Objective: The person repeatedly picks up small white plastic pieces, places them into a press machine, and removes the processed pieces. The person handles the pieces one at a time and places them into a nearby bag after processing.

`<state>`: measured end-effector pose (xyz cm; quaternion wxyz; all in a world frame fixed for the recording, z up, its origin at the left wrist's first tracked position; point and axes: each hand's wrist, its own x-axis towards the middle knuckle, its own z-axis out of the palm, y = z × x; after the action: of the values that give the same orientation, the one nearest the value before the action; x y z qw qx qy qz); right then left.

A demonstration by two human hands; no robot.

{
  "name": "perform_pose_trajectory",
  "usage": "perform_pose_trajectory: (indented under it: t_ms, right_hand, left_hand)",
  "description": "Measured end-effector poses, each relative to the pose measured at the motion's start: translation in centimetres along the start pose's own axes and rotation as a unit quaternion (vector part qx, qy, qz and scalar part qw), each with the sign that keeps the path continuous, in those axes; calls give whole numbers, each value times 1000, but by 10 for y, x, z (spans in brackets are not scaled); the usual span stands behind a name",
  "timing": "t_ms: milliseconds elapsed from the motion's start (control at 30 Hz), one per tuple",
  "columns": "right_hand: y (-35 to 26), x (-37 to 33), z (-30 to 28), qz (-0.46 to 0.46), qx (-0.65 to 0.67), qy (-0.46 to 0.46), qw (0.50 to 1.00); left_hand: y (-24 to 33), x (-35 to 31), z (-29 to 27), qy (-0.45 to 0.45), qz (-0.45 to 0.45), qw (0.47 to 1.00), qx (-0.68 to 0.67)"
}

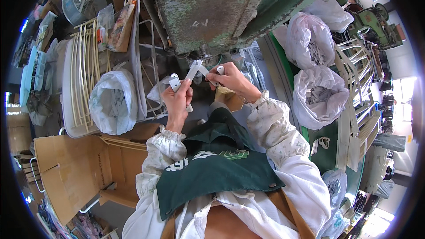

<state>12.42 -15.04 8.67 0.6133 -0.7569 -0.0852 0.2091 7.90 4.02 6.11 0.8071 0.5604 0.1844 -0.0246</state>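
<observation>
My left hand is closed around white flat strips with rounded ends; one white strip slants up from its fingers. Another piece with a hole in its end sticks up beside the thumb. My right hand pinches a second white strip, and a white rounded end shows over its fingers. The two strips come together at their upper ends in an upturned V, just under a worn green machine. Whether they are joined there I cannot tell.
White bags of pale strips stand left and right. Long pale slats lie at the left, with more slats at the far right. An opened cardboard box sits lower left. A small carton is below my right hand.
</observation>
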Motion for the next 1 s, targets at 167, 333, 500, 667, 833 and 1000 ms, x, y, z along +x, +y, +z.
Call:
perform_pose_trajectory:
  t_ms: [167,333,500,667,833,1000]
  right_hand:
    - [-6,-8,-3,47,0,0,999]
    - [1,-7,-5,8,-5,-8,1000]
    - [5,-5,-6,-1,-2,-8,1000]
    - [-5,-5,-5,-13,-12,-8,1000]
    - [-6,-16,-10,-68,27,18,997]
    - [-1,-57,-60,-94,176,271,942]
  left_hand:
    - [6,-2,1,-14,9,1000,8]
    - [10,-4,2,-17,-6,1000,5]
    - [12,-3,1,-14,-23,999,17]
    - [14,0,-3,-28,-17,999,-1]
    - [35,-7,2,-94,-7,994,52]
    - [12,-23,-40,-118,-129,981,-82]
